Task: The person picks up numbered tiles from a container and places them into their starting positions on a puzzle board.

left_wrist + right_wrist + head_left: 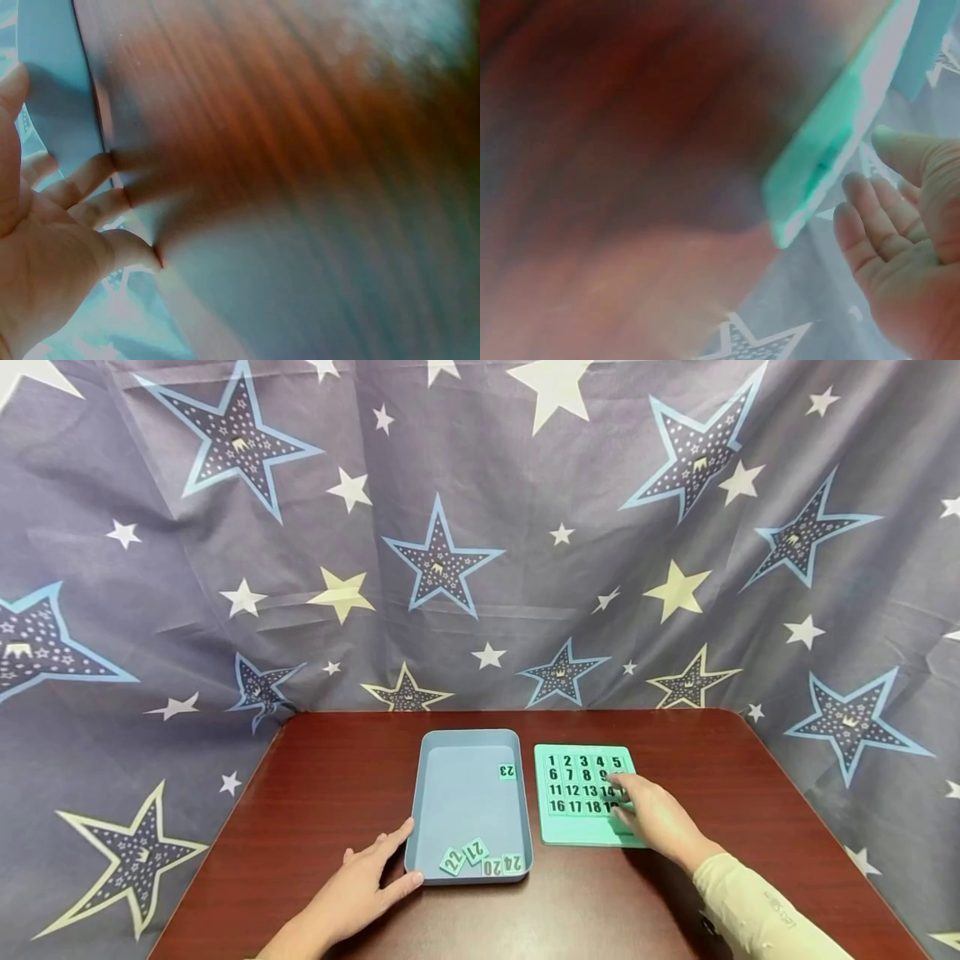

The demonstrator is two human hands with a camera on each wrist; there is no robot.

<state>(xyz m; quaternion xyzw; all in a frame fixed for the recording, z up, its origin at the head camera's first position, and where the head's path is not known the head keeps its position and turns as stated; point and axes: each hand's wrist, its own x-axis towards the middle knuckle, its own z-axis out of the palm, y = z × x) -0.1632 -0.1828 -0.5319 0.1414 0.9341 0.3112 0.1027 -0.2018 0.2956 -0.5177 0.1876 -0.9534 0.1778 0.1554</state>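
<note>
My left hand [356, 877] rests against the near left side of a blue-grey tray [468, 802], thumb at the corner and fingers straight along the wall. Inside the tray lie number tiles: 23 [507, 772] by the right wall, and 22 [452, 861], 21 [476, 852], 20 [492, 867] and 24 [512, 863] at the near end. Over the right part of a green number board [585, 837] hovers my right hand [663, 818], thumb and fingers apart. No tile shows between them in the right wrist view. Rows of numbers from 1 to about 19 fill the board, some hidden by my fingers.
The board and tray stand side by side on a reddish-brown wooden table [337, 793], with a narrow gap between them. A grey curtain [480, 552] printed with stars hangs behind the table and along both sides.
</note>
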